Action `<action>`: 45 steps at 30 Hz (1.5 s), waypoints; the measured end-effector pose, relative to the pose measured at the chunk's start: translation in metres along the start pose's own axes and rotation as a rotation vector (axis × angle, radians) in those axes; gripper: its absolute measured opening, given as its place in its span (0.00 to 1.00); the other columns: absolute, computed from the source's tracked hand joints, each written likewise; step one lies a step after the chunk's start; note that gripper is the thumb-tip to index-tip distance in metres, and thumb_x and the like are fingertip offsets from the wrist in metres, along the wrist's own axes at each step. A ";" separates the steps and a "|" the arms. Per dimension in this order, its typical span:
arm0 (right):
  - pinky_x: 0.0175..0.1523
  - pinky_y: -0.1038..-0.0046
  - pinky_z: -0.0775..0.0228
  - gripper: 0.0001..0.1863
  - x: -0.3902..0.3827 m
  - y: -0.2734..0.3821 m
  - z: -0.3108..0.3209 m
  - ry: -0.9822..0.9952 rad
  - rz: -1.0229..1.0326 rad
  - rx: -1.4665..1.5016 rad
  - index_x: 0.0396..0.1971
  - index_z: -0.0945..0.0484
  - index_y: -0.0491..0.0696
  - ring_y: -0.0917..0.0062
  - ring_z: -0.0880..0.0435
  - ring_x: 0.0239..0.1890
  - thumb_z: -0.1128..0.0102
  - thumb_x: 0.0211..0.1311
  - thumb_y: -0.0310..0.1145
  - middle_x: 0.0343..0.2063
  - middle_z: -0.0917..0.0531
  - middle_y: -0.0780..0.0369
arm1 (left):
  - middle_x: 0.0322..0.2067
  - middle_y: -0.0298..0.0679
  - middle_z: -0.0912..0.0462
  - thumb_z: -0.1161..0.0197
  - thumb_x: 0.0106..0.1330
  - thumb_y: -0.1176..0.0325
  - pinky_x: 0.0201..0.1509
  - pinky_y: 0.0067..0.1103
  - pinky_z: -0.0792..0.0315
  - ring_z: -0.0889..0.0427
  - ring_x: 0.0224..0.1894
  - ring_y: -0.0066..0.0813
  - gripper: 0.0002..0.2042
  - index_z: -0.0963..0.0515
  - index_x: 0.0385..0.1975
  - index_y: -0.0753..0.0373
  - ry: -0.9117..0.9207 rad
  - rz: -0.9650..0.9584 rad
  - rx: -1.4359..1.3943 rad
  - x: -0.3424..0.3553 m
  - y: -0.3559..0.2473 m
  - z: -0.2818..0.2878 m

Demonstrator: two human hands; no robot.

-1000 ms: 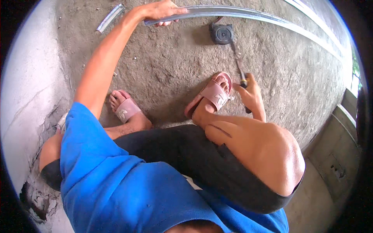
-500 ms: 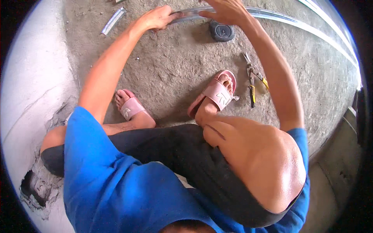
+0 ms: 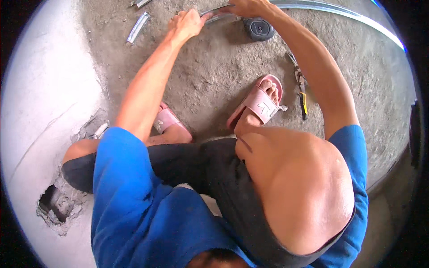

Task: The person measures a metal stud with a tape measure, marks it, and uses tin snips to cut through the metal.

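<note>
A long, thin metal channel (image 3: pixel 342 12) curves across the far side of the view and runs off to the right. My left hand (image 3: pixel 187 23) is closed on its left end, fingertips pinching the edge. A short way to the right, my right hand (image 3: pixel 250 8) grips the same channel from above, partly cut off by the top of the picture. Just below that hand a black tape measure (image 3: pixel 259 29) lies on the ground. A pair of snips (image 3: pixel 301 87) with yellow-and-black handles rests beside my right forearm, which partly hides it.
Two short metal offcuts, one offcut (image 3: pixel 138 27) and another offcut (image 3: pixel 141 3), lie at the far left on the rough concrete floor (image 3: pixel 210 67). A white wall (image 3: pixel 49 89) with a broken hole (image 3: pixel 52 203) stands on the left. My feet in pink slides (image 3: pixel 261 102) are between my arms.
My right hand, spread over the channel before, has closed on it. My left hand has turned, its knuckles now upward. The whole view has shifted, and a second strip at upper right has mostly left it.
</note>
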State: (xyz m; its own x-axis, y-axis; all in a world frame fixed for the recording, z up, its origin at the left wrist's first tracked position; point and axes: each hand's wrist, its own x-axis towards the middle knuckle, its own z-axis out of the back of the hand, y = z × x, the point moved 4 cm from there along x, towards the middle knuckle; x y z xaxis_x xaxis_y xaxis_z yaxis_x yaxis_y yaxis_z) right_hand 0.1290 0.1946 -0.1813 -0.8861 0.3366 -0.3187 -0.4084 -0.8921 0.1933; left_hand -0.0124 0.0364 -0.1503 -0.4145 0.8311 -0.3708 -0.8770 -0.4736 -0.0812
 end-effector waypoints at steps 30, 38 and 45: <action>0.48 0.55 0.26 0.18 -0.071 0.048 0.102 -0.820 0.173 -0.161 0.43 0.26 0.53 0.64 0.15 0.32 0.31 0.57 0.43 0.28 0.19 0.62 | 0.16 0.38 0.25 0.34 0.60 0.73 0.22 0.30 0.33 0.25 0.18 0.28 0.09 0.28 0.24 0.66 -0.709 0.118 -1.257 -0.045 -0.087 -0.012; 0.51 0.65 0.31 0.25 -0.114 0.072 0.120 -0.810 0.150 -0.103 0.48 0.23 0.53 0.72 0.20 0.49 0.27 0.47 0.34 0.41 0.21 0.66 | 0.22 0.38 0.21 0.29 0.60 0.61 0.25 0.30 0.26 0.18 0.21 0.41 0.14 0.27 0.32 0.60 -0.824 -0.270 -1.114 -0.039 -0.063 -0.009; 0.43 0.59 0.22 0.22 -0.128 0.057 0.092 -0.494 0.158 0.027 0.44 0.28 0.53 0.60 0.15 0.41 0.34 0.47 0.25 0.36 0.22 0.62 | 0.36 0.36 0.18 0.23 0.53 0.65 0.51 0.35 0.23 0.17 0.48 0.42 0.18 0.28 0.36 0.57 -0.762 -0.742 -0.641 -0.012 -0.046 0.003</action>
State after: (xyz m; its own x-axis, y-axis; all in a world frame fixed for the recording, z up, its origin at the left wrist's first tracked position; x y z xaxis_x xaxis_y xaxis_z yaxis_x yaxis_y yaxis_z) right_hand 0.1986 0.1283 -0.0437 -0.9326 0.3060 0.1915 -0.2605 -0.9377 0.2298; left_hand 0.0322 0.0488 -0.1397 -0.0929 0.8152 0.5717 -0.7719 0.3037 -0.5585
